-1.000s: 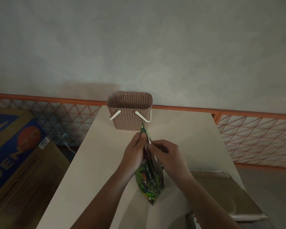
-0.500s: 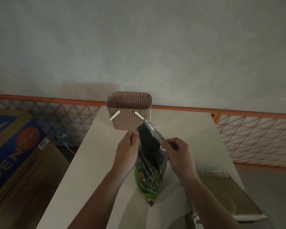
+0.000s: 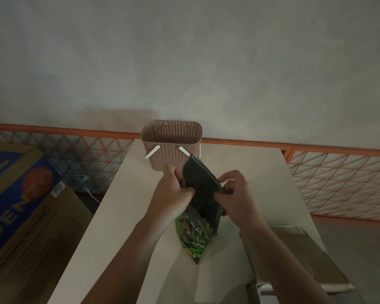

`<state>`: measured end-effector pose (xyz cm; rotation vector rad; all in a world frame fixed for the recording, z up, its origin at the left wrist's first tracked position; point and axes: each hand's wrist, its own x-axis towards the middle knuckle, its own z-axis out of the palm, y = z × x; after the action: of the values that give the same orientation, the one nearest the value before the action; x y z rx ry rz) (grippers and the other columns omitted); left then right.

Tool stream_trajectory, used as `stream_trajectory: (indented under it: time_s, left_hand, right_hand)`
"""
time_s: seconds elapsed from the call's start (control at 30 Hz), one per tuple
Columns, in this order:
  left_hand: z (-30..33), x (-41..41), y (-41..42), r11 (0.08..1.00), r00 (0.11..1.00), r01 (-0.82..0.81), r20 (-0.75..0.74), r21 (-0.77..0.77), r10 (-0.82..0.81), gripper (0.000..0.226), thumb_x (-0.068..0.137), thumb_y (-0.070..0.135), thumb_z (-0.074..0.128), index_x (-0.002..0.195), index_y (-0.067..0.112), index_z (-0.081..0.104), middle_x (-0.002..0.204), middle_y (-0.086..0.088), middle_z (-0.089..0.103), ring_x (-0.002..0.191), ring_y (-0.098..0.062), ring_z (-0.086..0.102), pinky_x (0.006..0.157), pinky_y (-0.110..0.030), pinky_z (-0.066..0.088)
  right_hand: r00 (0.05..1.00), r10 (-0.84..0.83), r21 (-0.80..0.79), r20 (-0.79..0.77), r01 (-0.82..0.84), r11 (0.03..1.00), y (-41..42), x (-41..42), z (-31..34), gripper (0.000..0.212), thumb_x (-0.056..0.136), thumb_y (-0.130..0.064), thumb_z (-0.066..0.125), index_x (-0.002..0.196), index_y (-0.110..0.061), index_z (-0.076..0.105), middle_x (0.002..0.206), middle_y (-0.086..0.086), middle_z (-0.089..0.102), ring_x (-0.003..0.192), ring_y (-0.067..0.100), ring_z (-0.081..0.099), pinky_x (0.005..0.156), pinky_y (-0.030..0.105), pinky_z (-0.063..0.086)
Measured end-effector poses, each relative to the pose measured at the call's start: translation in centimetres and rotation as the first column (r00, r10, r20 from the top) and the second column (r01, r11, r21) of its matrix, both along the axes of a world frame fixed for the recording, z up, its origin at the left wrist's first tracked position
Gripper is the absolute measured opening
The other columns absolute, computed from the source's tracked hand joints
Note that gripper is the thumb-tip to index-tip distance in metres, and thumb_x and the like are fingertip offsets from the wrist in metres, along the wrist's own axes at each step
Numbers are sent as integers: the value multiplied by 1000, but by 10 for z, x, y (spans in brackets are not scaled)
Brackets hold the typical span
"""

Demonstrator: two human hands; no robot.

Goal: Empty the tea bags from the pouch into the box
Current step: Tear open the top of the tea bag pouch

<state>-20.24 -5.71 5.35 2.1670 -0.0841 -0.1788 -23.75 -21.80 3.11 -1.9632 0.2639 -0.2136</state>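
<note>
A green printed pouch (image 3: pixel 194 235) stands upright on the white table (image 3: pixel 127 211), its mouth pulled wide so the dark inside shows. My left hand (image 3: pixel 170 194) pinches the left lip of the mouth. My right hand (image 3: pixel 235 194) pinches the right lip. Behind the pouch, at the table's far edge, stands the box, a pink perforated basket (image 3: pixel 171 139) with two white handles. The pouch's top corner overlaps the basket's front. No tea bags can be made out inside the dark opening.
A large cardboard carton with blue print (image 3: pixel 24 205) sits on the floor to the left. An orange lattice rail (image 3: pixel 338 185) runs along the wall behind the table. A grey surface (image 3: pixel 294 249) adjoins the table at the lower right.
The pouch mouth went from pressed flat to spread wide. My hands have drawn apart, each pulling one lip outward. The pouch stays in the same spot.
</note>
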Motion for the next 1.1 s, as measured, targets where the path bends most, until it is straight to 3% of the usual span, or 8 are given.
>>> stream_trajectory:
  time_s: [0.13, 0.3, 0.43, 0.53, 0.7, 0.87, 0.97, 1.1]
  left_hand:
    - [0, 13, 24, 986, 973, -164, 164, 2, 162, 31, 84, -1, 65, 96, 16, 42, 76, 0, 54, 69, -18, 60, 55, -26, 41]
    - [-5, 18, 17, 991, 987, -103, 133, 84, 91, 36, 83, 19, 68, 117, 30, 60, 102, 7, 58, 89, -11, 61, 76, -35, 53]
    - [1, 23, 2, 988, 990, -82, 123, 133, 66, 19, 83, 37, 69, 102, 38, 66, 100, 13, 63, 93, -14, 65, 84, -39, 56]
    - [2, 26, -1, 971, 968, -154, 226, 183, 111, 12, 90, 40, 71, 97, 31, 68, 91, 14, 65, 90, -15, 64, 75, -31, 50]
    - [-3, 34, 9, 978, 947, -177, 289, 113, 138, 13, 93, 37, 69, 100, 27, 70, 88, 15, 63, 84, -9, 62, 71, -29, 48]
    - [-8, 19, -2, 962, 985, -172, -37, -211, 168, 31, 100, 52, 51, 100, 20, 51, 86, 2, 57, 76, -12, 59, 69, -38, 58]
    - [-8, 3, -3, 911, 910, -294, -376, -288, 174, 50, 104, 58, 31, 107, 11, 49, 85, -5, 54, 74, -15, 57, 59, -28, 49]
    - [-19, -13, 0, 859, 778, -394, -617, -326, 123, 59, 99, 64, 36, 85, 10, 55, 82, -8, 58, 77, -21, 60, 65, -31, 50]
  right_hand:
    - [993, -103, -23, 56, 104, 994, -21, 0, -1, 39, 81, 10, 62, 85, -25, 48, 62, 8, 59, 51, 19, 56, 44, 28, 47]
    - [993, -72, -33, 91, 75, 997, -15, 3, -1, 35, 79, 8, 63, 99, -19, 55, 74, 5, 55, 61, 7, 53, 47, 13, 43]
    - [994, -37, -129, 105, 50, 990, -9, 10, 3, 23, 81, -2, 69, 91, -20, 58, 85, -2, 56, 69, 6, 52, 49, 5, 40]
    - [989, -87, -183, 120, 108, 977, -19, 11, 2, 17, 85, -5, 68, 83, -21, 61, 78, -8, 57, 68, 9, 55, 46, 10, 40]
    - [972, -196, -143, 128, 214, 966, -37, 7, -3, 14, 88, -9, 66, 91, -22, 65, 85, -3, 61, 75, 23, 63, 59, 38, 59]
    - [986, -129, -206, 110, 149, 967, -27, 4, -7, 23, 94, -24, 62, 115, -20, 70, 92, -2, 58, 70, 13, 60, 55, 30, 56]
    - [996, -70, -309, 51, 83, 947, -26, 9, 1, 28, 95, -29, 59, 121, -22, 67, 98, 2, 60, 71, 5, 54, 54, 13, 39]
    - [995, 10, -415, -104, -53, 908, -22, 35, 21, 30, 93, -39, 57, 119, -29, 67, 101, 2, 63, 80, 14, 60, 57, 24, 42]
